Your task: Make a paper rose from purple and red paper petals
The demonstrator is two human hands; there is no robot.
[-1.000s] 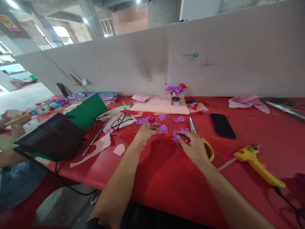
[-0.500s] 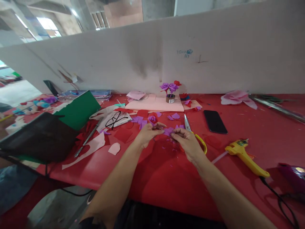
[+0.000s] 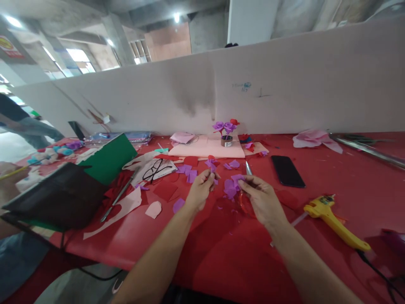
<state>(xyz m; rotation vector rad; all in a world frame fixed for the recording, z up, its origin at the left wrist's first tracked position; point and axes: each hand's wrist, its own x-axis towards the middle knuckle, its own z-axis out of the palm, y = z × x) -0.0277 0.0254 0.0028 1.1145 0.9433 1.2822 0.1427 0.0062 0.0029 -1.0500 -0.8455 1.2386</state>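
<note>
My left hand [image 3: 201, 189] is closed, pinching a small purple paper flower [image 3: 211, 164] that stands up above its fingertips. A little to the right, my right hand [image 3: 262, 197] pinches a purple paper petal [image 3: 237, 180] between thumb and fingers. Below that petal lie more purple paper pieces [image 3: 230, 190] on the red table. A pair of scissors [image 3: 248, 169] lies partly under my right hand; its blade tip and a reddish handle loop show, the rest is hidden. Beyond my hands, finished purple paper flowers [image 3: 225, 126] stand in a brown tape roll [image 3: 226, 142].
To the right lie a black phone [image 3: 287, 171] and a yellow glue gun [image 3: 337, 221] with its cord. At left are eyeglasses [image 3: 156, 169], tweezers [image 3: 118, 196], paper scraps [image 3: 154, 209] and a black folder-like case [image 3: 55, 194]. A white partition [image 3: 142, 93] rises behind the table.
My hands have drawn apart, the right one moving right with the petal. The flower in my left hand has tipped to a different angle. The view has tilted up slightly.
</note>
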